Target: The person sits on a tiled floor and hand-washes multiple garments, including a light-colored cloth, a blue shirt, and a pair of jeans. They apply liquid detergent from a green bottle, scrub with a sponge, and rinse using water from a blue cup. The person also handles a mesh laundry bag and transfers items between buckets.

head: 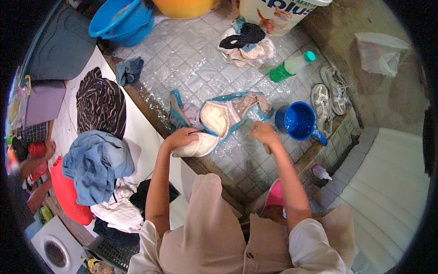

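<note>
On the wet tiled floor lies a bra with beige cups and teal trim (215,119), its straps and band spread to the right. My left hand (181,138) grips the near cup, thumb on top. My right hand (263,133) is curled above the tiles, right of the bra. A small brown end of an object (267,149) shows below that hand; the rest of it is hidden. Beside the bra's left side is a bunched mauve cloth (192,113). A blue plastic dipper (300,120) with water in it stands right of my right hand.
Wet clothes (248,46) lie ahead, near a white bucket (280,15) and a green-capped bottle (291,66). Blue basins (125,25) stand far left. Grey sneakers (325,99) rest at right. Denim (97,164) and other laundry cover the left ledge; another person's limbs (39,167) show beyond.
</note>
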`<action>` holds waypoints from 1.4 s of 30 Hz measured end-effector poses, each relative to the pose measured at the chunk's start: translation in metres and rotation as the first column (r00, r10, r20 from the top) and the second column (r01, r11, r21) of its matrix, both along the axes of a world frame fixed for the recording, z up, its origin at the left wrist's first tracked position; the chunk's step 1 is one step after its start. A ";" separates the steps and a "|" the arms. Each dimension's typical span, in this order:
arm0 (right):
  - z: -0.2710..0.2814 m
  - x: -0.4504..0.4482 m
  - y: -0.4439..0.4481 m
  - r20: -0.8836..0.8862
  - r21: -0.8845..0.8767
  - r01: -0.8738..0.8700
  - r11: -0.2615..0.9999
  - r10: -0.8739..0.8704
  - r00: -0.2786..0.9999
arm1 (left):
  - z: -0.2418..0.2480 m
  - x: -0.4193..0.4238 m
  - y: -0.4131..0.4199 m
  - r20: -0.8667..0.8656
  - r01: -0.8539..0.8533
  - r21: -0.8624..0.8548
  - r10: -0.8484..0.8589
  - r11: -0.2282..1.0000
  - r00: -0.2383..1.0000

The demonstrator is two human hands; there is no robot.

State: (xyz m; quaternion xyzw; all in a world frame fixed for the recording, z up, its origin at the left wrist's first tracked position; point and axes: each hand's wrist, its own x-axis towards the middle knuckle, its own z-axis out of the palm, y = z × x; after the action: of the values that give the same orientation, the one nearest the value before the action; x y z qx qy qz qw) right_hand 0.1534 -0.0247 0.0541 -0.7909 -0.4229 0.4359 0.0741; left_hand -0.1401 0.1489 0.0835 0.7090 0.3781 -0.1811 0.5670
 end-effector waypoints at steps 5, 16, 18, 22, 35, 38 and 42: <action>0.002 -0.050 -0.004 -0.648 -0.379 0.256 0.889 -0.452 0.612 | 0.040 0.022 0.004 -0.011 -0.079 -0.366 0.081 0.927 0.997; 0.137 -0.062 0.047 -0.964 -0.180 0.514 0.839 -0.254 0.077 | 0.126 0.032 0.017 0.273 -0.386 -0.462 0.542 0.799 0.795; 0.171 -0.053 0.067 -0.957 -0.066 0.508 0.859 -0.199 0.212 | 0.148 0.045 0.011 0.492 -0.359 -0.553 0.642 0.752 0.588; 0.238 -0.022 0.085 -0.942 0.078 0.589 0.804 -0.134 0.308 | 0.148 0.053 0.027 0.421 -0.346 -0.757 0.819 0.554 0.390; 0.312 0.045 0.167 -0.881 0.202 0.716 0.668 -0.195 0.431 | -0.079 0.059 0.022 0.499 -0.531 0.223 0.372 0.818 0.783; 0.302 0.078 0.190 -0.851 0.236 0.701 0.673 -0.205 0.483 | -0.065 0.058 0.011 0.369 -0.433 0.505 0.267 0.746 0.890; 0.298 0.077 0.194 -0.815 0.306 0.717 0.626 -0.216 0.537 | -0.064 0.064 0.006 0.452 -0.516 0.426 0.319 0.743 0.833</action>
State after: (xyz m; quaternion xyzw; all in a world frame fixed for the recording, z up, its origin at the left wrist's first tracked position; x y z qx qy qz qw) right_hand 0.2306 0.1689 0.3518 -0.5729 -0.2305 0.5027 0.6049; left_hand -0.0759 0.1553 0.0197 0.7527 0.4573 0.1936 0.4322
